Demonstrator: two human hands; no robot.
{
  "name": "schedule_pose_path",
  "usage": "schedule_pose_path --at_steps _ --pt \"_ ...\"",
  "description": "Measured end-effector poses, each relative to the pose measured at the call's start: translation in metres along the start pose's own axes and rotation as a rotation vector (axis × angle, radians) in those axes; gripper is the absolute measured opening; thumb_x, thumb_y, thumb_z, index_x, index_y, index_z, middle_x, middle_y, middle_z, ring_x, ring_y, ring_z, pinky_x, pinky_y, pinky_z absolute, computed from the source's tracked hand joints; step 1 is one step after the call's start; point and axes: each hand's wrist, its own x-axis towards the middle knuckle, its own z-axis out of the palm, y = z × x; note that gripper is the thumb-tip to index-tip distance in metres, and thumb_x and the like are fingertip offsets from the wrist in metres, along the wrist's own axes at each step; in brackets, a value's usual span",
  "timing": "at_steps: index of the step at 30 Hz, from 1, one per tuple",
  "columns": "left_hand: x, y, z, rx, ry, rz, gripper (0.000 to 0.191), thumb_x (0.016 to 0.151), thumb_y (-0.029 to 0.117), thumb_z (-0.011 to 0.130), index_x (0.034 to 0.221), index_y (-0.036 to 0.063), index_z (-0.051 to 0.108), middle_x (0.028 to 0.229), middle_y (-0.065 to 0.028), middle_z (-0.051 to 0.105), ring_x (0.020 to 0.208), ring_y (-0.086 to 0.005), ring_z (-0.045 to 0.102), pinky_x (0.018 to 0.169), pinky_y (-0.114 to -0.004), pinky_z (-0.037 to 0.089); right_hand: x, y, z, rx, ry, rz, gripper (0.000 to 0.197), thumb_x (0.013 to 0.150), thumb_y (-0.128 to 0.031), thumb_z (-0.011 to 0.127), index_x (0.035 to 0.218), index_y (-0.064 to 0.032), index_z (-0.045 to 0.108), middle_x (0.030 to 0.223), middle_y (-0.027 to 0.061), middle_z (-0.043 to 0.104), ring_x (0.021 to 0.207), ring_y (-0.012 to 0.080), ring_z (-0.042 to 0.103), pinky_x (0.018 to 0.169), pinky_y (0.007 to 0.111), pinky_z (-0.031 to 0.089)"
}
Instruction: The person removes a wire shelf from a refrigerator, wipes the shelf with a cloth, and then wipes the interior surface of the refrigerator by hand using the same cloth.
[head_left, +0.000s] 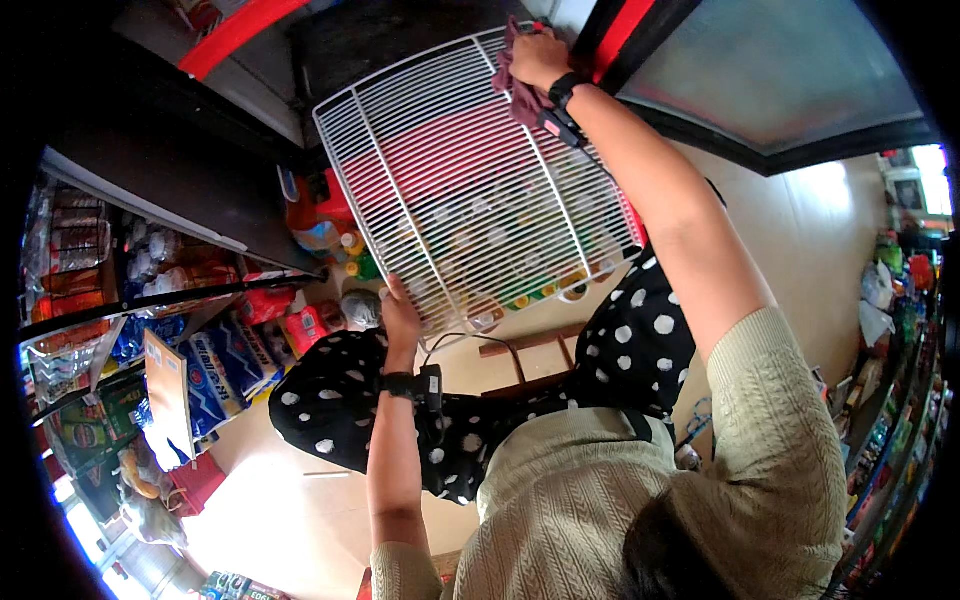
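Observation:
A white wire shelf rack (480, 187) is tilted up before me, above my knees. My left hand (400, 315) grips its near left corner. My right hand (540, 60) is at the far right corner, closed on a dark maroon cloth (525, 105) that is pressed against the wires. Black straps with small devices sit on both wrists. Through the wires show a red surface and several bottles with green, yellow and white caps, standing low behind the rack.
An open glass door (772, 75) with a black frame stands at the upper right. Shelves of packaged goods (225, 360) are at the left, and more stocked shelves (892, 420) at the right. A brown wooden frame (540, 356) lies low between my legs, above the tiled floor (300, 495).

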Motion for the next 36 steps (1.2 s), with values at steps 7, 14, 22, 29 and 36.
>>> schedule_pose_path --at_steps 7,14,22,29,36 --pt "0.03 -0.041 0.005 0.138 0.096 0.276 0.078 0.102 0.057 0.028 0.07 -0.0103 0.05 0.054 -0.0182 0.047 0.053 -0.0281 0.047 0.054 -0.046 0.037 0.016 -0.035 0.005 0.288 0.056 -0.229 0.029 0.081 -0.016 0.065 0.11 -0.0098 0.066 0.099 0.014 0.071 0.108 0.0352 0.061 0.104 0.047 0.044" --pt "0.017 -0.035 -0.006 0.089 0.114 0.096 0.073 0.102 0.058 0.032 0.078 -0.0083 0.052 0.057 -0.0101 0.046 0.055 -0.02 0.041 0.056 -0.043 0.038 0.019 -0.012 0.01 -0.058 0.114 -0.23 0.025 0.084 -0.011 0.049 0.105 -0.0041 0.062 0.097 0.016 0.07 0.11 0.0327 0.058 0.08 0.05 0.048" --pt "0.018 -0.032 -0.001 0.229 0.112 0.3 0.073 0.103 0.056 0.025 0.055 0.0018 0.032 0.047 -0.0054 0.022 0.045 -0.0167 0.022 0.047 -0.045 0.019 0.028 -0.019 -0.001 -0.117 -0.128 -0.211 0.03 0.081 -0.015 0.061 0.11 -0.0096 0.065 0.099 0.0148 0.07 0.112 0.0323 0.057 0.083 0.05 0.05" --pt "0.014 -0.024 0.004 0.201 0.06 0.321 0.07 0.104 0.053 0.027 0.054 0.0051 0.026 0.047 -0.0042 0.021 0.044 -0.0152 0.019 0.045 -0.042 0.018 0.027 0.0 0.01 0.033 -0.156 -0.463 0.035 0.082 -0.005 0.053 0.116 -0.0123 0.056 0.111 0.0156 0.065 0.114 0.0348 0.055 0.087 0.044 0.05" --pt "0.011 -0.025 0.001 0.197 0.062 0.275 0.07 0.103 0.055 0.028 0.067 -0.0026 0.043 0.056 -0.0132 0.036 0.052 -0.0225 0.035 0.052 -0.048 0.028 0.033 -0.001 0.01 -0.18 -0.173 -0.209 0.037 0.09 -0.016 0.053 0.126 -0.0059 0.057 0.115 0.012 0.068 0.124 0.0326 0.048 0.093 0.054 0.043"
